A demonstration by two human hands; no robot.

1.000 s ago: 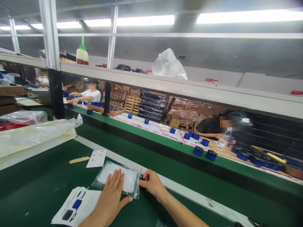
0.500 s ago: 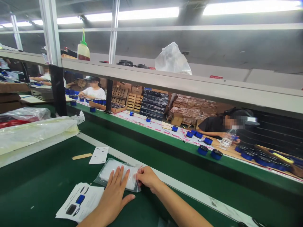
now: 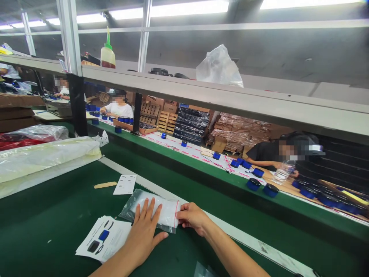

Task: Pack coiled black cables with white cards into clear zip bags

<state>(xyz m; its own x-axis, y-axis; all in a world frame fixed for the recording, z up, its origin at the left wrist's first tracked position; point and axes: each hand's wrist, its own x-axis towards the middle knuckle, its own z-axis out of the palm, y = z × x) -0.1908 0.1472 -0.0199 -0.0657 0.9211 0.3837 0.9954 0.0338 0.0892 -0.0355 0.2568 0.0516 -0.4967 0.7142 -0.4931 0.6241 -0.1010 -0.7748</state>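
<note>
Head view: clear zip bag (image 3: 167, 209) lies flat on green bench (image 3: 43, 231), by its far edge strip. Left hand (image 3: 144, 227) presses it, fingers spread flat; right hand (image 3: 193, 217) pinches the red-striped mouth. Likely light, limp, slippery film; best held at the seal.

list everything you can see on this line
zip bag: one, clear, red seal stripe, on green belt
leaflets: one stack, white, belt left of hands
card: one, white, beyond bag
stick: one, tan, left of card
squeeze bottle: one, yellowish, green nozzle, shelf
plastic bag: one, white, shelf
round parts: many, blue, far bench
co-workers: three, far bench
left hand: one, flat on bag
right hand: one, fingers pinch bag's seal end
</note>
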